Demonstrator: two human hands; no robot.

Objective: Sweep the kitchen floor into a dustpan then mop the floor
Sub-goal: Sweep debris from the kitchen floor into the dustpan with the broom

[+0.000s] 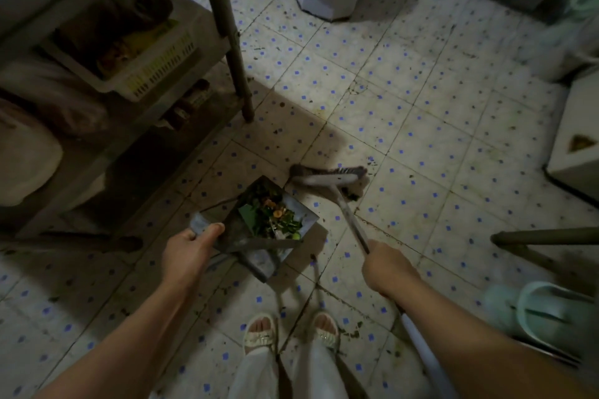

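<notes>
My floor tiles (405, 100) are off-white, dotted with small blue squares. The grey dustpan (259, 256) I hold carries green and orange scraps (272, 215). My sandals (261, 332) are cream.

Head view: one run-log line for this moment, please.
phase: sweeping | left hand: holds dustpan, scraps inside | right hand: grips broom, head on floor beside dustpan | mopping: not started

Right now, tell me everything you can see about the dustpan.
The dustpan looks like grey metal, a flat open tray with low walls, tilted on the tiled floor. It holds green leaf scraps and orange bits. The left hand grips its rear edge, and the broom head sits just beyond its open mouth.
</notes>
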